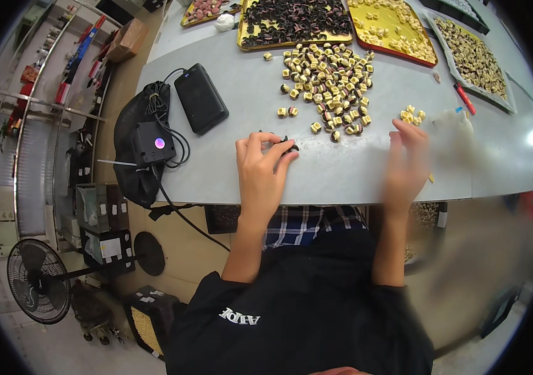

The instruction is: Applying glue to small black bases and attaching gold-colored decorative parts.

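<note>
My left hand (261,170) rests on the grey table, thumb and fingers closed around a small curved black piece (293,149). My right hand (407,162) is smeared by motion above the table's near side, so its grip cannot be made out. Just beyond it lies a small cluster of cream-coloured pieces (412,116). Between and beyond both hands spreads a loose pile of small cube-like cream-and-black parts (332,84), several showing a reddish band. A few of these sit apart at the pile's near left edge.
Along the far side stand a yellow tray of black pieces (298,22), a tray of cream pieces (394,31) and a lined tray of assembled parts (474,59). A red marker (464,99) lies at right. At left are a black power bank (201,99) and a cabled black box (154,142).
</note>
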`<state>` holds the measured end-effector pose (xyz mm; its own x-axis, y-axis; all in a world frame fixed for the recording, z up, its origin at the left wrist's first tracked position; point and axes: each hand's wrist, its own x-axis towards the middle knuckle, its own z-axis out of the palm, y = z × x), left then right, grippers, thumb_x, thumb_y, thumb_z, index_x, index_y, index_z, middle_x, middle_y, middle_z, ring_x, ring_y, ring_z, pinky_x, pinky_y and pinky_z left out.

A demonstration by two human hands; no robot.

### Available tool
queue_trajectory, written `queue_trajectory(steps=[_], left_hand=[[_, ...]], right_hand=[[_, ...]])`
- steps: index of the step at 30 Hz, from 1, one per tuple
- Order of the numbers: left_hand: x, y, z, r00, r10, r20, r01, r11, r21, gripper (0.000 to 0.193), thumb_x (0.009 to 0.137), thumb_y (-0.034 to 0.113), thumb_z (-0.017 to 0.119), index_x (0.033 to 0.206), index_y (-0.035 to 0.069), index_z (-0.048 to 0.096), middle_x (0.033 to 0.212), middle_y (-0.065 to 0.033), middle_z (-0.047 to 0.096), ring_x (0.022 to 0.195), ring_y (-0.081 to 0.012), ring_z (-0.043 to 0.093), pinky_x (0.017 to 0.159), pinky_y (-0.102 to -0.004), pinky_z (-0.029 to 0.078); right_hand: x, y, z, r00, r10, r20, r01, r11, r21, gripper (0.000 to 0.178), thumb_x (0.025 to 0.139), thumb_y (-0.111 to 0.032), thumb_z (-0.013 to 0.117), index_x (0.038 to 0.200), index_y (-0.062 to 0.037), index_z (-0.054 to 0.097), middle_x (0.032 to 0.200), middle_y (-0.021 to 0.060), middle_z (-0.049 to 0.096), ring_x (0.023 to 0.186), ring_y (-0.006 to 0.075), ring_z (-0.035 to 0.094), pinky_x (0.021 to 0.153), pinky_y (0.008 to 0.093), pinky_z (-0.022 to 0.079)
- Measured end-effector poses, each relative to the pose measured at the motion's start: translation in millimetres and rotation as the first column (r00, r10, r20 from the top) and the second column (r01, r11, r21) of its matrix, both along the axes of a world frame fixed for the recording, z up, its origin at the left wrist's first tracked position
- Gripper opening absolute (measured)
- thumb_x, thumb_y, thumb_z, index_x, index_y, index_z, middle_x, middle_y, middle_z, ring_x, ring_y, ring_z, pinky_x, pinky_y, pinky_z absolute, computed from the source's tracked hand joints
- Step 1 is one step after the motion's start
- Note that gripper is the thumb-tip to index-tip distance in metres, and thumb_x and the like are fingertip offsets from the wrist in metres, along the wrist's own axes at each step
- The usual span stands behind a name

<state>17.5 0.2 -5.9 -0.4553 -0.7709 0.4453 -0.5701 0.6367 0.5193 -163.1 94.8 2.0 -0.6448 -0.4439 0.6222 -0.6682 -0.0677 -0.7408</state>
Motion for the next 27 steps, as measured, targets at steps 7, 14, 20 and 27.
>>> queue_trajectory(steps=[7, 14, 20, 27], left_hand=[[-4, -2, 6, 0.998, -0.068, -0.017, 0.067, 0.997, -0.031, 0.012, 0.069, 0.001, 0.066, 0.080, 0.004, 0.062, 0.094, -0.0057, 0.055, 0.086, -0.0233, 0.046, 0.075, -0.0316, 0.041], [-6, 0, 2, 0.958, -0.152, -0.243, 0.174, 0.982, 0.073, 0.005, 0.075, -0.005, 0.059, 0.076, -0.001, 0.055, 0.095, -0.0105, 0.060, 0.084, -0.0211, 0.057, 0.072, -0.0297, 0.047], [-13, 7, 4, 0.740, -0.083, -0.667, 0.450, 0.799, 0.399, 0.001, 0.081, -0.004, 0.055, 0.080, -0.003, 0.055, 0.090, -0.0117, 0.062, 0.075, -0.0143, 0.062, 0.067, -0.0227, 0.050], [-11, 4, 8, 0.713, -0.042, -0.700, 0.500, 0.731, 0.465, 0.010, 0.080, -0.006, 0.056, 0.089, -0.003, 0.058, 0.091, -0.0104, 0.062, 0.079, -0.0151, 0.061, 0.067, -0.0236, 0.050]], right_hand=[[-31, 23, -6, 0.968, -0.217, -0.128, 0.213, 0.976, -0.046, 0.020, 0.080, 0.003, 0.055, 0.100, 0.0011, 0.056, 0.098, 0.0113, 0.056, 0.089, 0.0188, 0.055, 0.076, 0.0284, 0.044], [-92, 28, -3, 0.912, -0.410, -0.005, 0.409, 0.910, 0.064, 0.031, 0.080, -0.005, 0.059, 0.109, 0.0014, 0.050, 0.110, 0.0134, 0.052, 0.096, 0.0214, 0.052, 0.080, 0.0328, 0.044], [-108, 25, -1, 0.974, -0.224, -0.019, 0.214, 0.898, 0.384, 0.028, 0.087, -0.014, 0.054, 0.112, -0.0028, 0.048, 0.095, 0.0087, 0.057, 0.089, 0.0179, 0.053, 0.082, 0.0306, 0.042], [-88, 23, 5, 0.984, -0.113, 0.137, 0.099, 0.989, 0.107, 0.025, 0.092, -0.012, 0.044, 0.111, 0.0022, 0.046, 0.093, 0.0075, 0.057, 0.081, 0.0133, 0.053, 0.076, 0.0262, 0.042]])
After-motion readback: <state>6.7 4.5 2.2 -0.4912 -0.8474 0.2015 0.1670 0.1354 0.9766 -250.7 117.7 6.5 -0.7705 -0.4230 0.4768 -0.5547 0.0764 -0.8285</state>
